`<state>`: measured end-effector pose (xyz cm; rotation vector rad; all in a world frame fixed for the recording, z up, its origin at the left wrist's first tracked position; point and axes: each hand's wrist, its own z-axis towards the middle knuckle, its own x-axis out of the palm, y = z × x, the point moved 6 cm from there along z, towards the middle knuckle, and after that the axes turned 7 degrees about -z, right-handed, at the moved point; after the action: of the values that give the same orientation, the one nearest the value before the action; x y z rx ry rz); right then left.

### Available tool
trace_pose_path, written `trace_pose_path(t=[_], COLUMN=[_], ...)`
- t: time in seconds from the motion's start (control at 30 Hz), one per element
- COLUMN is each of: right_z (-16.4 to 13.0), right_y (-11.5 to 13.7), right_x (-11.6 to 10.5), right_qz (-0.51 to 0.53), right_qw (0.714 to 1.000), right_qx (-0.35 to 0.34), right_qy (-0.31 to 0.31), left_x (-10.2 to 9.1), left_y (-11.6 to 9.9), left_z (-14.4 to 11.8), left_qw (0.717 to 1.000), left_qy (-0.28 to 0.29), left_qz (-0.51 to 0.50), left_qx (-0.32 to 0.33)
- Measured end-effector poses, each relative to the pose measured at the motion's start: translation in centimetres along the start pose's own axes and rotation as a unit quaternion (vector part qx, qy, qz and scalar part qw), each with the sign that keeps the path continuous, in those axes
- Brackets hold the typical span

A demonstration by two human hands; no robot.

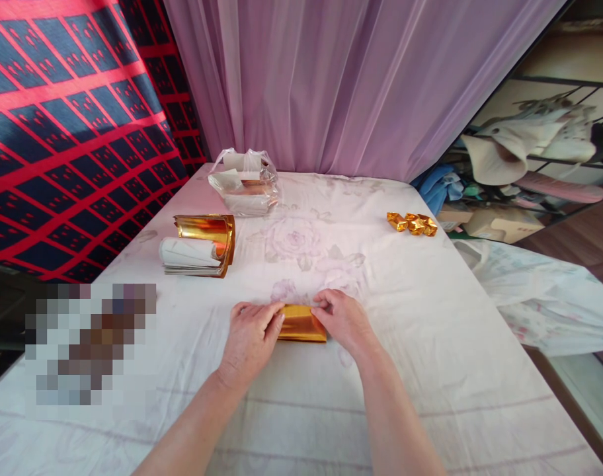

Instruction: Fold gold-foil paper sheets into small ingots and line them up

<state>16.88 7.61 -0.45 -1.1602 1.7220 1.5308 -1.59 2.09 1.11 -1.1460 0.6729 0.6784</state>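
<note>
My left hand [252, 332] grips the left end of the foil [302, 324] on the cloth [301, 403]; my right hand [344, 322] pinches its far right corner. It looks light, slick and easily creased, so its edges seem the safest hold.

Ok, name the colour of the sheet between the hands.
Shiny gold: the sheet shows best in the head view.

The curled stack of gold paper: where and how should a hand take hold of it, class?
Probably by the rounded bend of the stack, coming from the right and closing around it. The layers curve together there, facing right, while the open side faces left.
</note>
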Motion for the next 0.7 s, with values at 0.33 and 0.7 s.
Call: trace_pose_path(t=[0.33, 0.7], right_z=[-0.2, -0.6], right_y=[0.1, -0.2], right_x=[-0.1, -0.4], right_qz=[0.002, 0.056], right_qw=[1.0, 0.996], right_qx=[0.003, -0.041], right_qy=[0.008, 0.061], left_x=[-0.6, -0.2], left_y=[0.9, 1.5], left_z=[0.2, 0.2], left_qw=[0.995, 0.997], left_qy=[-0.014, -0.007], left_qz=[0.077, 0.059], left_qx=[-0.054, -0.055])
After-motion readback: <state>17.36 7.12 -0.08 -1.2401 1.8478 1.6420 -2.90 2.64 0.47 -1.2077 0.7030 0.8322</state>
